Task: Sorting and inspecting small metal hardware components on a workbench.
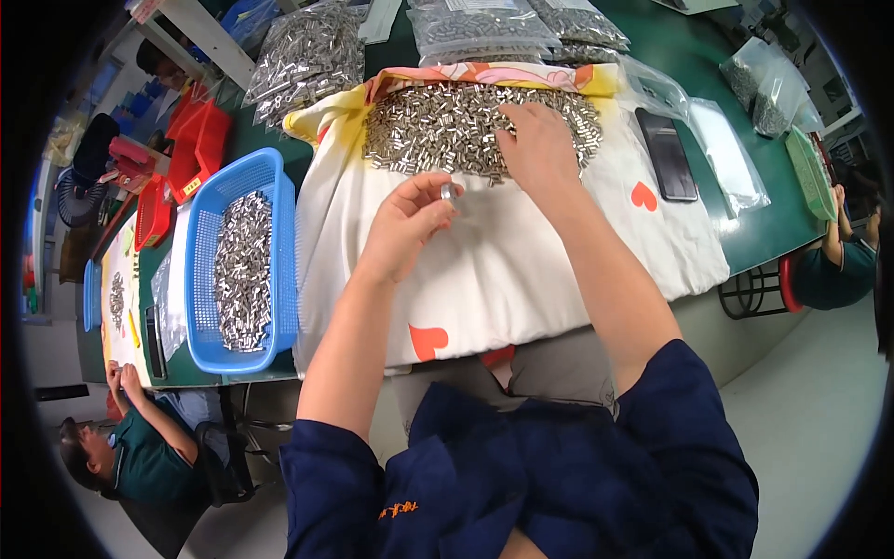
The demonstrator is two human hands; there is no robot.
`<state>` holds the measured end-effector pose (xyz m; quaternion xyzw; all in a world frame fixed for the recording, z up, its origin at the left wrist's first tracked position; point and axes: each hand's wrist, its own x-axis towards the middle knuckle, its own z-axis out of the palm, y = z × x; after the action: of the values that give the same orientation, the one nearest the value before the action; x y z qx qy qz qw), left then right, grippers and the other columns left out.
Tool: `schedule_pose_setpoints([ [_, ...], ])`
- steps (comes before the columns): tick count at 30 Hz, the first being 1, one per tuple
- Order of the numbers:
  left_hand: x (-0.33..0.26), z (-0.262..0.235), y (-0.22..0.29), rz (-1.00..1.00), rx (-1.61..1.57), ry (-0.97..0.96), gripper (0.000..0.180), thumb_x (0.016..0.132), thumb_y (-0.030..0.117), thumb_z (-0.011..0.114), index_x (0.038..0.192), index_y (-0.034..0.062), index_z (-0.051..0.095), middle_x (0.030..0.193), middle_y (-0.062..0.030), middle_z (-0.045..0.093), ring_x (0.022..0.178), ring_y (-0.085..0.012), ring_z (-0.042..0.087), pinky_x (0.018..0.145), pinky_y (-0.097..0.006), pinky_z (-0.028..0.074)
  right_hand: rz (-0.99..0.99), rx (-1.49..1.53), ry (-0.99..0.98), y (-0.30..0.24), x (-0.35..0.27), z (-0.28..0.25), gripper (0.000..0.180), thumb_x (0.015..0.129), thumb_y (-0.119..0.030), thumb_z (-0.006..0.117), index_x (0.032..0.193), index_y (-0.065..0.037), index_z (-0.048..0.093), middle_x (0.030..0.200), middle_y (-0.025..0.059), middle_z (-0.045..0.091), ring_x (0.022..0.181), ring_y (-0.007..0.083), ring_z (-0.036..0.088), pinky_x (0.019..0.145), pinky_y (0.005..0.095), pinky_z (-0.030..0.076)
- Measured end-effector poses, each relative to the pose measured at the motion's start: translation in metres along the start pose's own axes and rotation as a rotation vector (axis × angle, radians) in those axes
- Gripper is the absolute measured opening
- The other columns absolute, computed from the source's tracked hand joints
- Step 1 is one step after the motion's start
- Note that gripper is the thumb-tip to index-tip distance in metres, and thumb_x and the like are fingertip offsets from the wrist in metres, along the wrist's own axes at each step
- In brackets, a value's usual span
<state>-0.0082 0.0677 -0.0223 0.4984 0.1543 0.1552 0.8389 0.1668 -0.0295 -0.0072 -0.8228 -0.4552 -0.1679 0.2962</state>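
My left hand (410,224) is closed, pinching a small silvery metal sleeve (449,192) between thumb and fingers above the white cloth (503,279). Over the right part of a wide heap of small metal sleeves (438,130) reaches my right hand (542,147). Its fingers touch the heap and are partly bent, with their tips among the pieces. Whether it has picked one up is hidden. The heap lies on the cloth, whose yellow and pink edge is rolled up behind it.
Left of the cloth stands a blue basket (284,279) part-filled with metal sleeves. Bulging clear bags (480,33) of parts line the back. A dark phone (667,156) lies at the right beside a white packet (726,154). Red bins (197,140) stand far left. Co-workers sit at both sides.
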Motion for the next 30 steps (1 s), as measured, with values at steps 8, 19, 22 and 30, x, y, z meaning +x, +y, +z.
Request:
schedule_pose_setpoints([
  [8, 0.000, -0.007, 0.008, -0.059, -0.098, -0.076, 0.027, 0.078, 0.002, 0.056, 0.104, 0.0057, 0.054, 0.095, -0.0031, 0.058, 0.078, -0.0091, 0.054, 0.070, -0.023, 0.045, -0.083, -0.140, -0.077, -0.010, 0.015, 0.038, 0.029, 0.075, -0.006, 0.049, 0.103, 0.002, 0.054, 0.101, 0.0184, 0.054, 0.098, 0.0287, 0.050, 0.087, 0.0348, 0.039],
  [19, -0.009, -0.012, 0.020, -0.246, -0.053, -0.187, 0.028, 0.077, 0.007, 0.057, 0.105, 0.0056, 0.053, 0.095, -0.0055, 0.059, 0.077, -0.0092, 0.055, 0.069, -0.023, 0.045, -0.215, 0.033, -0.131, -0.009, 0.001, 0.036, 0.017, 0.078, -0.007, 0.050, 0.091, -0.006, 0.062, 0.097, 0.0096, 0.060, 0.091, 0.0265, 0.055, 0.081, 0.0345, 0.044],
  [22, -0.011, -0.014, 0.022, -0.304, 0.009, -0.177, 0.027, 0.078, 0.005, 0.057, 0.105, 0.0034, 0.052, 0.092, -0.0038, 0.060, 0.074, -0.0080, 0.055, 0.066, -0.021, 0.045, -0.184, 0.071, -0.083, -0.007, 0.004, 0.032, 0.015, 0.074, -0.006, 0.049, 0.082, -0.006, 0.062, 0.082, 0.0101, 0.061, 0.081, 0.0261, 0.057, 0.075, 0.0358, 0.044],
  [30, -0.009, -0.019, 0.021, -0.361, 0.077, -0.273, 0.028, 0.078, 0.004, 0.057, 0.105, 0.0017, 0.053, 0.087, -0.0030, 0.059, 0.072, -0.0082, 0.056, 0.066, -0.021, 0.046, -0.101, 0.151, 0.030, -0.005, 0.009, 0.026, 0.010, 0.076, -0.012, 0.054, 0.081, -0.008, 0.061, 0.073, 0.0096, 0.061, 0.071, 0.0268, 0.056, 0.066, 0.0369, 0.045],
])
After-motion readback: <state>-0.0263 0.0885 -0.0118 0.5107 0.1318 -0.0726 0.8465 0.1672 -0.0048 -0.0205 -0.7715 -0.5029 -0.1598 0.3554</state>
